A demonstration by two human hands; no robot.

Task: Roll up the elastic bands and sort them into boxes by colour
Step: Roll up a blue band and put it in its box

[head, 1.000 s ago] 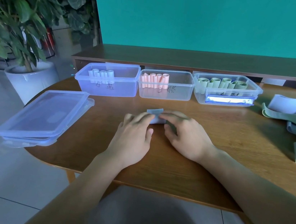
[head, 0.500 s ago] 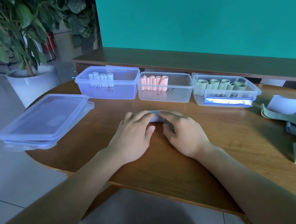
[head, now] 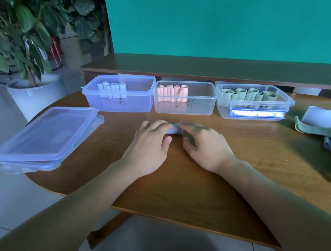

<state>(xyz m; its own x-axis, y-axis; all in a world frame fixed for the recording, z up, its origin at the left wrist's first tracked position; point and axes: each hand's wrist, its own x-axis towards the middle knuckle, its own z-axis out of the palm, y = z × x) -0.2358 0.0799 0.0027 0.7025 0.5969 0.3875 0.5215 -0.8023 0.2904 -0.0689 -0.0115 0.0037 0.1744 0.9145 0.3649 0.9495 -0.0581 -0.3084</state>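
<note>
Where both hands meet on the worktop (head: pixel 173 185), a pale blue band roll (head: pixel 174 130) lies between them in the head view. The left hand (head: pixel 149 144) rests palm down with its fingers curved over the roll's left end; the right hand (head: pixel 203 147) covers the right end in the same way, fingers bent onto the roll. Most of the roll is hidden by the fingers, so how tightly it is wound cannot be told.

Just beyond the fingertips stand three clear boxes in a row, touching or nearly touching:
- blue box (head: pixel 119 102), beyond the left hand, holding white-blue rolls (head: pixel 112 88) upright at its back wall;
- middle box (head: pixel 184 106), straight ahead of both hands, holding pink rolls (head: pixel 172 92);
- right box (head: pixel 253 109), beyond the right hand, holding green rolls (head: pixel 248 95).

Well out from the left hand, stacked lids (head: pixel 47 137) overhang the worktop edge. Well out from the right hand lies a loose heap of unrolled bands (head: pixel 328 130), green and pale blue. A potted plant (head: pixel 26 22) stands on the floor beyond the lids.
</note>
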